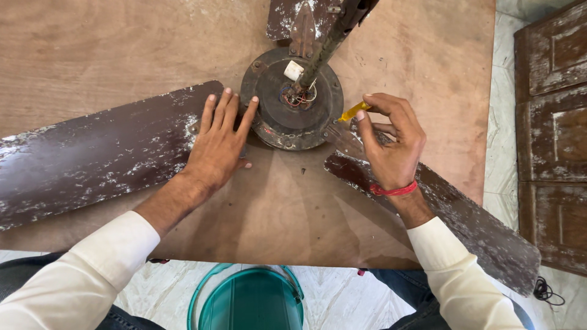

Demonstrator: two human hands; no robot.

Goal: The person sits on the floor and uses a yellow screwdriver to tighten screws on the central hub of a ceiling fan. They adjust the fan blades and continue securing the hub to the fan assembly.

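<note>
Brown wooden table (122, 43) carries a ceiling fan (291, 98). Left hand (219, 143) lies flat, fingers spread, on a fan blade (92, 156) beside the hub; right hand (391, 143) pinches a yellow screwdriver (353, 111) at the hub's edge.

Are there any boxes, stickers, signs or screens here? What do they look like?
No packages, labels, signs or screens show.
Nearest to one: a small plain white block on the ceiling fan motor hub, by the coloured wires; no markings can be made out on it.
</note>
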